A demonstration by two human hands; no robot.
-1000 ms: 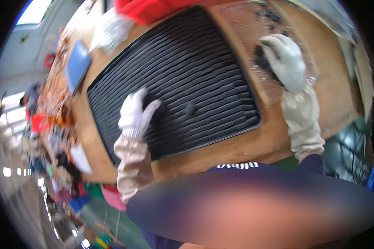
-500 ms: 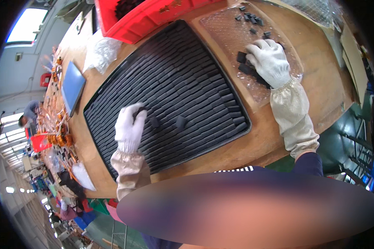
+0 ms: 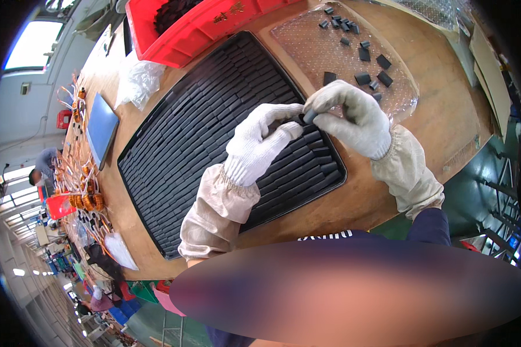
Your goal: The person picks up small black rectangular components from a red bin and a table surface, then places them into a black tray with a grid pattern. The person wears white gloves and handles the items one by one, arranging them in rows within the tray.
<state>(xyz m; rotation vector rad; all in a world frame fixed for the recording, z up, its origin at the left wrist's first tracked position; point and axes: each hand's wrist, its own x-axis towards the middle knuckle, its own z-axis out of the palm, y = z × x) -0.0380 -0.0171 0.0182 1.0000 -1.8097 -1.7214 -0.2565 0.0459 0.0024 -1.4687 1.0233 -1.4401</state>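
My gloved left hand (image 3: 255, 144) and gloved right hand (image 3: 353, 118) meet over the right edge of a black tray (image 3: 161, 243). Between the right thumb and fingers is a short black tube-like piece (image 3: 310, 116). The left thumb and forefinger close round its near side, with dark material at their tips; whether this is the same piece or a second one is hard to see. Tight rows of small black pieces (image 3: 214, 127) fill the tray. More loose black pieces (image 3: 362, 78) lie to the right on a sheet of bubble wrap (image 3: 307, 46).
A red bin (image 3: 185, 40) with dark contents stands beyond the tray. Left of it are a clear plastic bag (image 3: 139, 81), a blue panel (image 3: 102, 124) and orange coils with wires (image 3: 87, 201). Another person (image 3: 45, 165) is at the far left.
My left hand has moved right and up from over the tray. My right hand has come left off the bubble wrap with a black piece, and both hands now meet.
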